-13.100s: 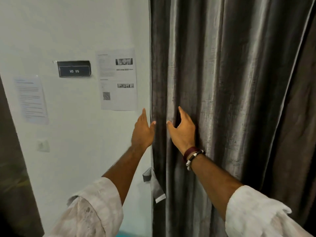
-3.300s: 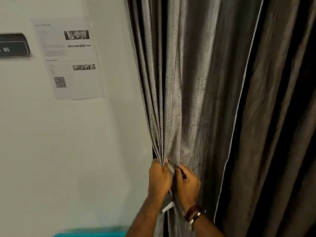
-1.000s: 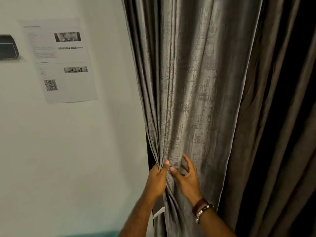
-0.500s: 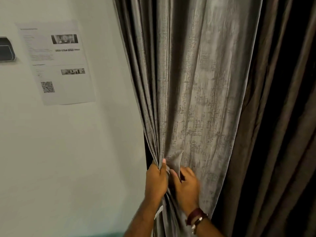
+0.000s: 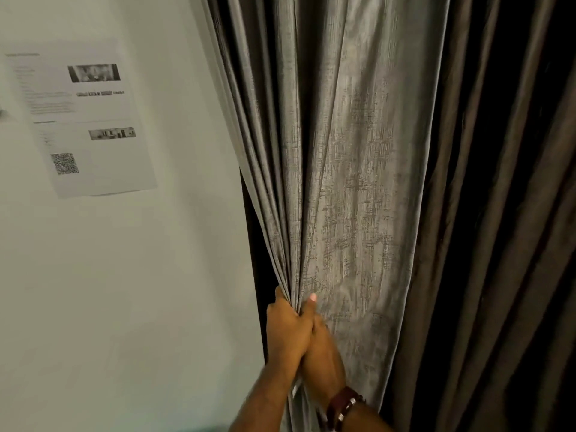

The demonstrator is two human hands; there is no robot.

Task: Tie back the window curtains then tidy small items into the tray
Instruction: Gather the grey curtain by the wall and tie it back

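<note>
both hands are down low at the left edge of the grey curtain (image 5: 352, 182), pressed close side by side. the left hand (image 5: 288, 330) is closed around a bunch of pleats, thumb up against the cloth, and the folds fan upward from that fist toward the top of the window. i'd say it grips there to keep the gathered cloth narrow enough for a tie to go round. the right hand (image 5: 324, 347), with a dark wristband (image 5: 344, 403) on its wrist, lies against the left with its fingers curled into the cloth; i cannot tell exactly what it pinches. a darker curtain (image 5: 498, 244) hangs just beside the grey one on the right, untouched. on the wall (image 5: 124, 291) to the left is a printed sheet (image 5: 84, 120). no tray or small items are in view.

compared with half a second ago, the loose flap of cloth that stood out above the right hand is gone, pulled flat into the bundle, and the 2 hands have drawn tighter together. 13 seconds back both hands were spread flat, higher up, and the curtain hung ungathered.
</note>
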